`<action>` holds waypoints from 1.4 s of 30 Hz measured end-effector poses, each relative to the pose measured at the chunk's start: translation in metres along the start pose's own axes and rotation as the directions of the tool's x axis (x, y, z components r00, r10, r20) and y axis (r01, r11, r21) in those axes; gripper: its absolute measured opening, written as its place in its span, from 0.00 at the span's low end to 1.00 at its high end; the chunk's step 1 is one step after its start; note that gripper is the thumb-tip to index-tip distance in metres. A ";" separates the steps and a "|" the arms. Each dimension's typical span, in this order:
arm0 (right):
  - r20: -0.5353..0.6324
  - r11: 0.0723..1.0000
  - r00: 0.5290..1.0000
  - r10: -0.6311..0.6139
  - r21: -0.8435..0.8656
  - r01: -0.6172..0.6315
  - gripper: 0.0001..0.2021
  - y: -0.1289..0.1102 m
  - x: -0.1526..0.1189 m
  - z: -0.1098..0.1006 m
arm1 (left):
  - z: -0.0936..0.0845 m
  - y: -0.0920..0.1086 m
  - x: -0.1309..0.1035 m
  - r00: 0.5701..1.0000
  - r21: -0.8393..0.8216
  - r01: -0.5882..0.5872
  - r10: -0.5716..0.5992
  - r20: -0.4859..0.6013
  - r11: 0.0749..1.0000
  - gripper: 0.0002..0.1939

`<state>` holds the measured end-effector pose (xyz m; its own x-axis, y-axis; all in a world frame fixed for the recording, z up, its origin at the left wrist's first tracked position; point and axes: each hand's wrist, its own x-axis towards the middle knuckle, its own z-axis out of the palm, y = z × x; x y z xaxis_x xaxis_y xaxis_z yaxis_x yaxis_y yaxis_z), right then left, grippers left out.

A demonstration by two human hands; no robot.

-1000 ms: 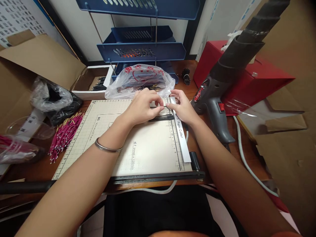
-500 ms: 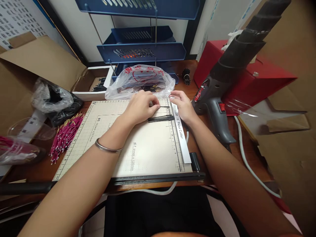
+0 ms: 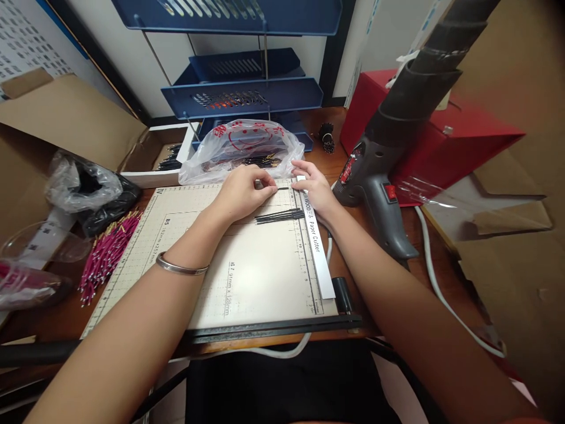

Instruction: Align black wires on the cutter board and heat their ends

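My left hand [image 3: 245, 191] is over the paper cutter's board [image 3: 260, 271], its thumb and forefinger pinching a thin black cord [image 3: 283, 188] that points right. My right hand [image 3: 318, 191] is at the far end of the white guide strip [image 3: 318, 250] marked "Paper Cutter". Its fingers are slightly bent and apart from the thumb, which is close to the cord's right end. Whether the thumb touches the cord is unclear. Just nearer to me, several black cords [image 3: 280, 217] lie side by side, their right ends against the strip.
A plastic bag [image 3: 247, 138] with dark pieces borders the board's far edge. Magenta cords [image 3: 106, 253] lie left. A heat gun [image 3: 384, 171] and red box [image 3: 468, 138] stand right. A blue rack [image 3: 242, 97] rises behind. A white cable [image 3: 428, 253] curves along the right.
The whole view has shifted slightly left, with the board and hands together. My left hand still pinches the thin cord, and my right hand stays at the strip's far end.
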<state>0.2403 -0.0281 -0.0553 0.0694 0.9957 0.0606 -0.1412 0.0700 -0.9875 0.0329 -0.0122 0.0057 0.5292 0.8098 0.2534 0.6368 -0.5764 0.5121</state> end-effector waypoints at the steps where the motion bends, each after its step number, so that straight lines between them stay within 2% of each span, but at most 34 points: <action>1: -0.001 1.000 1.000 0.000 0.017 0.000 0.36 -0.001 0.000 0.001 | 0.000 0.000 0.001 1.000 0.003 0.001 -0.001 0.001 1.000 0.12; 9: 0.028 0.996 0.999 0.022 0.086 -0.024 0.38 -0.007 -0.005 0.004 | -0.001 0.004 0.003 1.000 0.013 0.016 -0.016 0.016 1.000 0.13; 21: 0.050 0.998 0.998 0.035 0.048 -0.038 0.39 -0.009 -0.005 0.004 | -0.002 0.007 0.003 0.998 0.001 0.058 -0.058 0.024 0.998 0.13; 42: 0.076 0.998 0.996 0.046 0.027 -0.048 0.38 -0.010 -0.008 0.001 | 0.000 0.003 0.004 0.998 -0.052 0.046 -0.044 0.038 0.998 0.13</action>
<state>0.2403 -0.0365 -0.0455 -0.0120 0.9996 0.0261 -0.1712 0.0237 -0.9849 0.0372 -0.0105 0.0089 0.5216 0.8297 0.1989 0.6306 -0.5319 0.5651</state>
